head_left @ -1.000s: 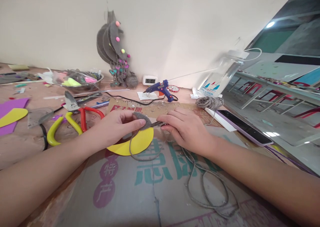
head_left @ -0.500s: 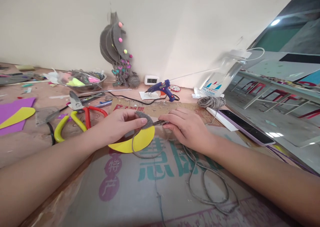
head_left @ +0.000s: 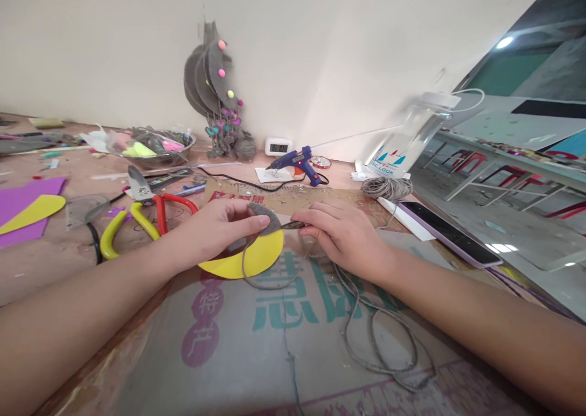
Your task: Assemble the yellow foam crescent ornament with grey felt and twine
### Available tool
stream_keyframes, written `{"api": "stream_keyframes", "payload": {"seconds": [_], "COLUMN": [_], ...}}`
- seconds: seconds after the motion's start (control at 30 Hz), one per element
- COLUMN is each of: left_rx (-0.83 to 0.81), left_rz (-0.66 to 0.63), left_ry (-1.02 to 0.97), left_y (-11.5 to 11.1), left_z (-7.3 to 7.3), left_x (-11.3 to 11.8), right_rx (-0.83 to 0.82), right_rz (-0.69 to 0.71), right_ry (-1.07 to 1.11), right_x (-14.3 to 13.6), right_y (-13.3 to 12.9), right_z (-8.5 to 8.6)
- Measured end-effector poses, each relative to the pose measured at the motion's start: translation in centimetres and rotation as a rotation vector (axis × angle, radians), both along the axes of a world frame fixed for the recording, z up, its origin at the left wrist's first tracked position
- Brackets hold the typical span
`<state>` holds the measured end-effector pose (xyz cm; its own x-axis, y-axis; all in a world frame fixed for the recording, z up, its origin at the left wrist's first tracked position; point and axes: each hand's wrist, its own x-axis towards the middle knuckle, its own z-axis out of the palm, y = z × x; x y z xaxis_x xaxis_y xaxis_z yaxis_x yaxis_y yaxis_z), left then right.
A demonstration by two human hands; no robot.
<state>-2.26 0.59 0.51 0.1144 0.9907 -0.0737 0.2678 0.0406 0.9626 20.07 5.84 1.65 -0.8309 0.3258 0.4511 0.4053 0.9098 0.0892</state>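
Observation:
My left hand (head_left: 233,225) pinches a yellow crescent-shaped foam piece (head_left: 256,258), its upper tip wrapped in grey cord. The wrapped part (head_left: 265,216) lies under my thumb. Closed around a slim dark metal tool with a pointed tip (head_left: 293,225), my right hand (head_left: 339,233) holds that tip against the wrapped end; the rest of the tool is hidden in my fingers, so its kind is unclear. A loop of grey cord (head_left: 270,288) hangs from the crescent across to my right hand. More loose cord (head_left: 373,349) lies in coils on the printed cardboard (head_left: 238,367).
Yellow-and-red-handled pliers (head_left: 151,205) lie left, near purple foam (head_left: 50,190). Behind are a bowl of scraps (head_left: 158,159), a blue glue gun (head_left: 297,159) and a small clock (head_left: 278,146). A cord ball (head_left: 387,187), clear bottle (head_left: 407,135) and phone (head_left: 448,233) stand right.
Both hands stay almost in place. The dark tip in my right hand shows slightly more clearly beside the wrapped end; otherwise the scene looks the same.

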Motion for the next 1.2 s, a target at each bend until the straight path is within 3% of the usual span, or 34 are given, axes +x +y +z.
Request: {"api": "stream_keyframes", "payload": {"seconds": [0.33, 1.2], "left_rx": [-0.086, -0.081], "left_rz": [-0.047, -0.073], "left_ry": [-0.035, -0.019], "left_y": [-0.02, -0.09], "left_z": [0.07, 0.03], "left_x": [-0.01, -0.12], "right_rx": [-0.014, 0.020], "right_rz": [0.025, 0.030], "right_ry": [0.077, -0.030], "right_x": [0.18, 0.00], "right_y": [-0.03, 0.19], "right_z": [-0.27, -0.36]}}
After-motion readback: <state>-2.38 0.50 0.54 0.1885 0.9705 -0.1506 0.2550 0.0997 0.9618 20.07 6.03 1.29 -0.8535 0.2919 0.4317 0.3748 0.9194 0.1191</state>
